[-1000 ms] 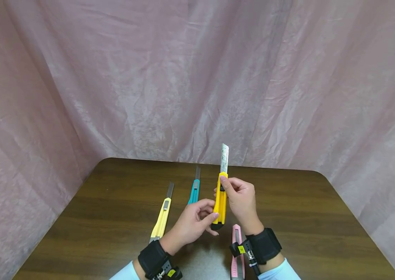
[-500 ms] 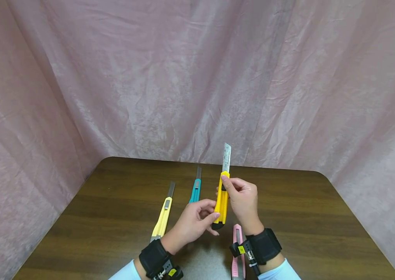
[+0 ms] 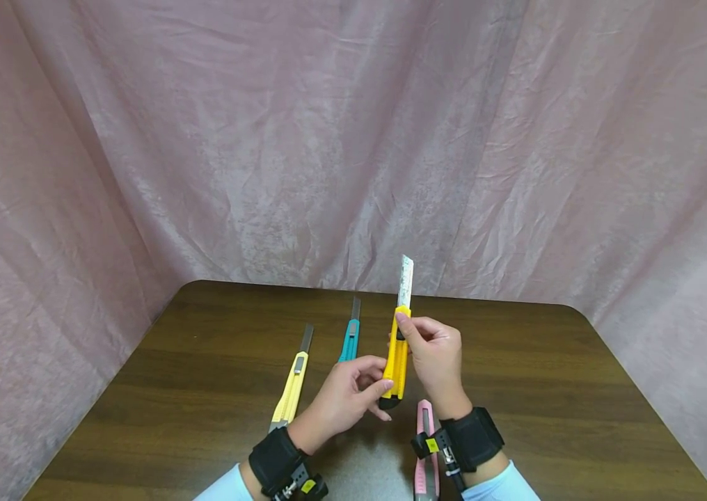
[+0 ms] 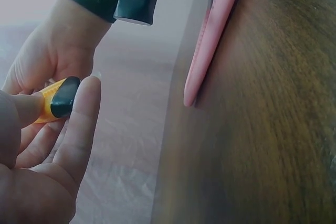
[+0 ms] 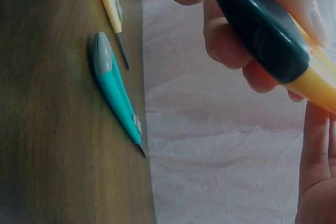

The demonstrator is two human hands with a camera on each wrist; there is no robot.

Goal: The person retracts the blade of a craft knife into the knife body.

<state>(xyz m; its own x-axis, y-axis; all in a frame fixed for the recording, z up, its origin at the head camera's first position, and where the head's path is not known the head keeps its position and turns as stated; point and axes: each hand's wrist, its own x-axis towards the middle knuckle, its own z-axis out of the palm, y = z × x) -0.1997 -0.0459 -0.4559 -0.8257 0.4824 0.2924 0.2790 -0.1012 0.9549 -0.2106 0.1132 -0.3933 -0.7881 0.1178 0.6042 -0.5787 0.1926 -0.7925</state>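
Observation:
A yellow utility knife (image 3: 396,365) with a black end cap is held up above the table, its long blade (image 3: 406,282) pointing away from me. My right hand (image 3: 438,351) pinches it near the blade end, thumb by the black slider. Lower down, my left hand (image 3: 348,396) pinches the handle near the cap between thumb and fingers. In the left wrist view the black cap (image 4: 65,97) shows between the left thumb and fingers. From the right wrist, the cap (image 5: 265,27) looms large at the top.
On the brown table (image 3: 516,383) lie a pale yellow utility knife (image 3: 291,390) at left and a teal one (image 3: 349,341) behind my left hand, both with blades out. A pink utility knife (image 3: 421,476) lies partly under my right wrist. A pink curtain (image 3: 328,139) hangs behind.
The yellow utility knife and both hands shifted very slightly right in the view between the first two frames. Since then they have stayed almost still, with the same grips.

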